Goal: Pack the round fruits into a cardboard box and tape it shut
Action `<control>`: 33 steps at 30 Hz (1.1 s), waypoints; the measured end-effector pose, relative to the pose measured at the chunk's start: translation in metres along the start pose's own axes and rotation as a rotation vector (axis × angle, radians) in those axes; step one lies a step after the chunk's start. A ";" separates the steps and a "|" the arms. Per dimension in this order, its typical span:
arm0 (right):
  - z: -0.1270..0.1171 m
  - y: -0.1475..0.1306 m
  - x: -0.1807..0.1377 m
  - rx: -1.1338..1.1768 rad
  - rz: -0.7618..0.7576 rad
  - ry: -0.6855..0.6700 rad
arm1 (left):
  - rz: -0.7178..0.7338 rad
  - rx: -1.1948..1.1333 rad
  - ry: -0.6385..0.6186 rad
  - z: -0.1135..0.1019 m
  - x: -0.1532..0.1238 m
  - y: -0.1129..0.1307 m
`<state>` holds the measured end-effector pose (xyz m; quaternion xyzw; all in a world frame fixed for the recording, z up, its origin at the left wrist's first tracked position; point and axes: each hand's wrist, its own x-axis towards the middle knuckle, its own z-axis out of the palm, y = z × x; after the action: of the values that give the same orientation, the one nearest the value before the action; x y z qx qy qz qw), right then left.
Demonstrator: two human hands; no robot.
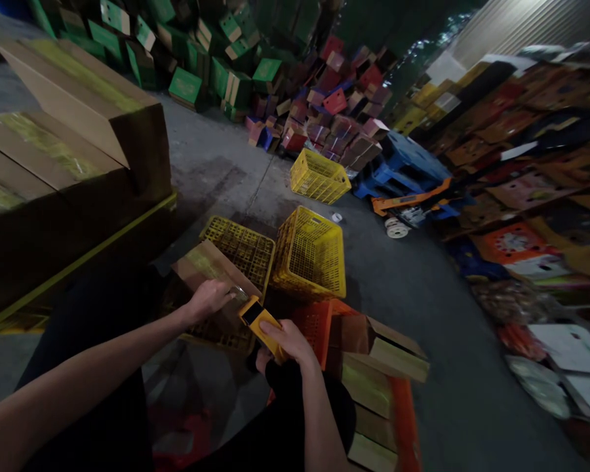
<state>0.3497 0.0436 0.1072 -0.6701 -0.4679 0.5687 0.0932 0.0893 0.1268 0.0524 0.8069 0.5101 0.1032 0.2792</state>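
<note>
My right hand [288,337] is closed around a yellow handheld device [261,321] with a dark panel near its far end. A shiny metal piece [238,294] sticks out from that end. The fingers of my left hand [211,300] are closed on this metal piece; its exact shape is blurred. Beneath both hands is a closed cardboard box [204,263] with yellow tape along its top. That box rests on an upturned yellow plastic crate [246,246] with a grid bottom.
Right of the hands stands a yellow crate [319,252], with an orange crate [406,419] of cardboard boxes [368,387] nearer. Large taped boxes [73,151] fill the left. Farther off are another yellow crate [319,176], a pallet jack [413,203], blue pallets [408,164] and heaped green boxes [187,85].
</note>
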 end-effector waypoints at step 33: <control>0.000 0.002 0.004 -0.026 0.009 -0.011 | 0.456 0.108 0.121 0.029 -0.018 -0.004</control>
<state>0.3503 0.0454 0.1032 -0.6702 -0.4728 0.5666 0.0795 0.0909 0.1022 0.0279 0.9073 0.3353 0.1844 0.1742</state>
